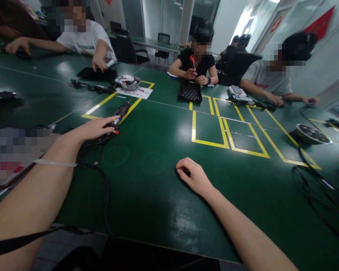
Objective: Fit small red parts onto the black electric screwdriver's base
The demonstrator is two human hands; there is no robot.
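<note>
My left hand [97,128] reaches out to the left and is closed over the rear of a corded electric screwdriver [122,111]. The tool lies on the green table [147,195] with its tip pointing away from me, and an orange-red part shows by my fingers. A black cord [106,188] runs from near it toward the table's front edge. Resting on the table at centre right, my right hand [193,175] is curled. Something small, dark and reddish shows between its thumb and fingers, too little to name.
Yellow tape rectangles [210,143] mark the tabletop. Beyond the screwdriver lie a bundle in clear plastic [128,82] and a printed sheet [145,93]. A black tray [190,92] stands before a co-worker across the table. At right are a metal bowl [312,134] and loose black cables [313,188].
</note>
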